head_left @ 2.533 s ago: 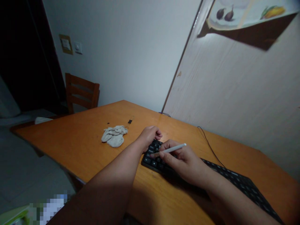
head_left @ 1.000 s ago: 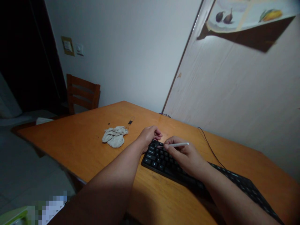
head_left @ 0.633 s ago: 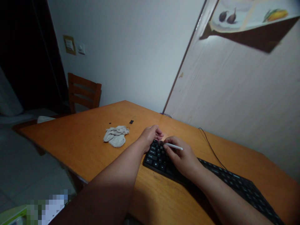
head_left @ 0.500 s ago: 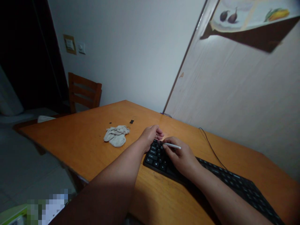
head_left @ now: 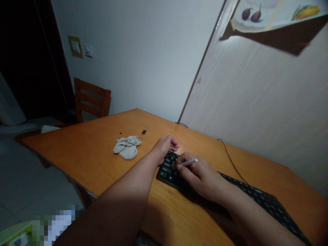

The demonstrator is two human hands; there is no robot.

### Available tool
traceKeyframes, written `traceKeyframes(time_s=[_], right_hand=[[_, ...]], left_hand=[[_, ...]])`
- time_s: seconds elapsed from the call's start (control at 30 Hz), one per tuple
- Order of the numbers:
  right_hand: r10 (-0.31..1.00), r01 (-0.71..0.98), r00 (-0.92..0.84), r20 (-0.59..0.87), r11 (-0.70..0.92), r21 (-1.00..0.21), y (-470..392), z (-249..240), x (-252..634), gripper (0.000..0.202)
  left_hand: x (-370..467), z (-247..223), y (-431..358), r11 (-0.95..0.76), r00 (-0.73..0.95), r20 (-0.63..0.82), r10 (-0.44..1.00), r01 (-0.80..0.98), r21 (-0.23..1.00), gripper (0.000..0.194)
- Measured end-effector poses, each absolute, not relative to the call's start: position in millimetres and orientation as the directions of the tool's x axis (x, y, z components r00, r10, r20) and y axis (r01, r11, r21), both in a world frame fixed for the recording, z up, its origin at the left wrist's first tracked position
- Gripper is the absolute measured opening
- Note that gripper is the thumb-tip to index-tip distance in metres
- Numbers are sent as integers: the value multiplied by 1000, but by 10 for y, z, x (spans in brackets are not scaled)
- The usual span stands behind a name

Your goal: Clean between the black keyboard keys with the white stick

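A black keyboard (head_left: pixel 256 196) lies slantwise on the wooden table, partly covered by my right hand and forearm. My right hand (head_left: pixel 193 171) pinches a small brush (head_left: pixel 189 162) by its slim white handle. The dark, blurred tip of the brush is over the keys at the keyboard's left end. At that end's back corner, my left hand (head_left: pixel 164 147) rests against the keyboard and holds its edge, fingers loosely curled and thumb hidden.
On the table (head_left: pixel 84 150), a crumpled grey-white cloth (head_left: pixel 126 147) lies left of my left hand. Behind it sits a small black piece (head_left: pixel 144 132). A thin black cable (head_left: pixel 230 160) runs behind the keyboard. A wooden chair (head_left: pixel 92 99) stands beyond the table, against the wall.
My right hand has moved the brush slightly toward me across the keys, and its handle now tilts up to the right. My left hand stays in place.
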State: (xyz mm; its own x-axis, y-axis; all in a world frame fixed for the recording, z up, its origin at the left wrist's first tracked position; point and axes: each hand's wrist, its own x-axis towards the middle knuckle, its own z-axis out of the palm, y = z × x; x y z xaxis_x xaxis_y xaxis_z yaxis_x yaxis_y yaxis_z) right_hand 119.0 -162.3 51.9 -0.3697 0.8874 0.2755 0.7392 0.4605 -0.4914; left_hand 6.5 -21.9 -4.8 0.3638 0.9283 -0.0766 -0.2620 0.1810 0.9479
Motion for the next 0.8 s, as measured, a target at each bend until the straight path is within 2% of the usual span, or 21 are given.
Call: traceKeyframes(time_s=[0.17, 0.27, 0.37, 0.57, 0.8], right_hand=[[902, 683, -341, 263, 430, -590, -1660, 553, 1198, 11], [904, 709, -313, 291, 426, -562, -1652, 540, 1218, 10], [901, 712, -356, 249, 434, -552, -1648, 534, 1239, 10], [904, 531, -358, 233, 403, -746, -1683, 550, 1176, 10], [907, 565, -377, 185, 384, -730, -1698, 508, 1148, 10]], left_hand=[[58, -48, -215, 174, 368, -69, 927, -261, 950, 25], [55, -34, -224, 173, 361, -74, 930, -252, 952, 25], [54, -26, -231, 175, 356, -76, 931, -255, 951, 25], [57, -67, -199, 145, 355, -52, 933, -241, 960, 24], [62, -86, -177, 141, 356, -47, 933, -243, 960, 24]])
